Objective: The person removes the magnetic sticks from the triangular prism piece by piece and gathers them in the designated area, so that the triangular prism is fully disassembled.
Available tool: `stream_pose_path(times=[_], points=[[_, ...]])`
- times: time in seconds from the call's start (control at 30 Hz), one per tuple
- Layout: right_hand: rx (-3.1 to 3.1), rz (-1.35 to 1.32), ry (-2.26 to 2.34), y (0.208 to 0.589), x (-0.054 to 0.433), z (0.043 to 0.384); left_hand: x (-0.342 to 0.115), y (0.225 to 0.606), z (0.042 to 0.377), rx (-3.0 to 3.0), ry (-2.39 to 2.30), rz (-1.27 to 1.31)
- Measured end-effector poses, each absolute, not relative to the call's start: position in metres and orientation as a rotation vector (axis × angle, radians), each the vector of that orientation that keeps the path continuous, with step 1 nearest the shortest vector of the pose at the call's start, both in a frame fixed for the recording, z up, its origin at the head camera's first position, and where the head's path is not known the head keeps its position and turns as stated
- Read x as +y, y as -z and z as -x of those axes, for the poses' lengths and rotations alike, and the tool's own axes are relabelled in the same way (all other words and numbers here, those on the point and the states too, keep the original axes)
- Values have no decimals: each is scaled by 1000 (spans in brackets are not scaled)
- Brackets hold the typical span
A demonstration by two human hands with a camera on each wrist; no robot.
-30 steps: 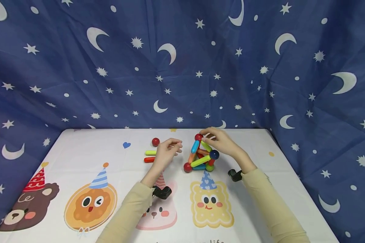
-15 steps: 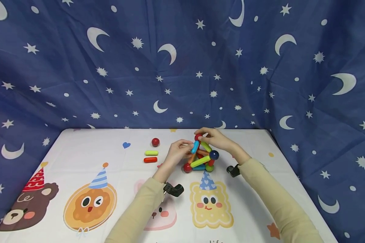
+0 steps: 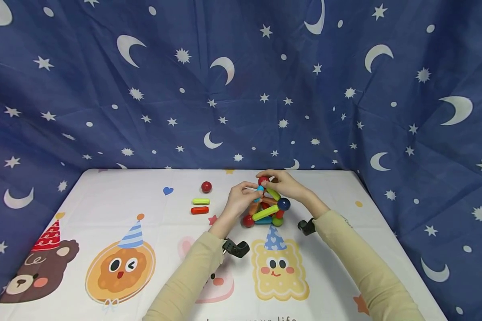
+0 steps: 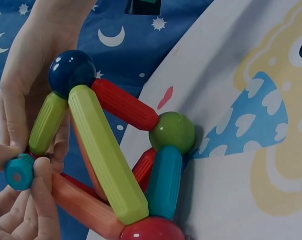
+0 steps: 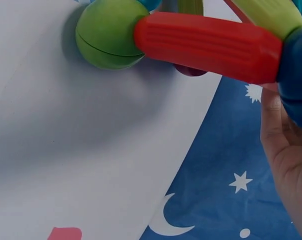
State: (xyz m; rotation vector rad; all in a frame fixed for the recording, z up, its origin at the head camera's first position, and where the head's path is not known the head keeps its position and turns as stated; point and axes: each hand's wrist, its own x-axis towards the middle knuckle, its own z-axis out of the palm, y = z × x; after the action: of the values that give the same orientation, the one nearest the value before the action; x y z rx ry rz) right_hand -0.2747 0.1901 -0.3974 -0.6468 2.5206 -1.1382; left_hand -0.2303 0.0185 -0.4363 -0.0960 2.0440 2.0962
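A frame of sticks and balls stands on the table, with a top red ball (image 3: 263, 181), a dark blue ball (image 3: 284, 204), a green ball (image 4: 172, 132) and a lower red ball (image 3: 248, 221). My left hand (image 3: 241, 198) pinches a light blue stick (image 4: 19, 171) just under the top ball; its end faces the left wrist camera. My right hand (image 3: 287, 183) grips the top red ball from the right. Beside it hangs a yellow-green stick (image 4: 48, 123). An orange stick (image 4: 85, 202) rises from the lower red ball. In the right wrist view, a red stick (image 5: 211, 47) joins the green and dark blue balls.
Left of the frame lie a loose red ball (image 3: 206, 187), a yellow-green stick (image 3: 201, 201) and a red stick (image 3: 200, 210). A blue curtain (image 3: 241, 89) with moons and stars stands behind the white printed tablecloth (image 3: 168, 232).
My left hand has moved right from beside the loose sticks to the frame and now pinches the light blue stick. My right hand has shifted slightly left around the top red ball.
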Motion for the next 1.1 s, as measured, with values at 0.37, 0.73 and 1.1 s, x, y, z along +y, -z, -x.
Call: stream_pose_path(times=[0.37,0.73,1.1], points=[[2548,676,1133,397,188,275,8,431,226,2058,-2057,31],[2546,573,1215,402,194,270,-23,434,210,2261,-1962,-67],[2588,501,1310,394,203,251,-67,440,193,2465,-1762,-146]])
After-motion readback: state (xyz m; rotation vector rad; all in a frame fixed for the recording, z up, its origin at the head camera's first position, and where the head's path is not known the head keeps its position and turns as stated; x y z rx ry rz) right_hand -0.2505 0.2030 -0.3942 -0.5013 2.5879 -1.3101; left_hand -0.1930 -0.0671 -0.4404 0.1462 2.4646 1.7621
